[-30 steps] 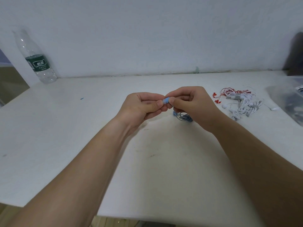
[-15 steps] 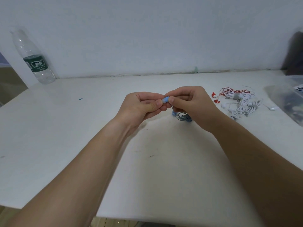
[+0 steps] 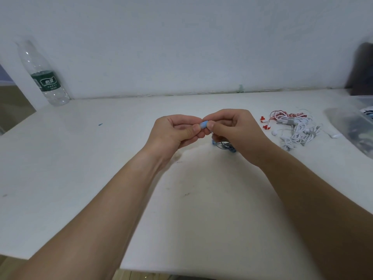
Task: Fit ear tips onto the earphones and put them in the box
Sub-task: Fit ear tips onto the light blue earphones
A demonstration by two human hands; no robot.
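Observation:
My left hand and my right hand meet above the middle of the white table. Between their fingertips they pinch a small light-blue earbud. Which hand holds the ear tip is hidden by the fingers. The blue earphone cable hangs from under my right hand and lies bundled on the table. To the right lie red-and-white earphones and a tangle of white earphones. A clear plastic box sits at the far right edge.
A clear plastic water bottle with a green label stands at the back left against the wall. A dark object stands at the back right corner. Two small red earbud pieces lie left of the red cable.
Both hands stay together on the blue earbud; the fingers shift only slightly. The view has drifted a little.

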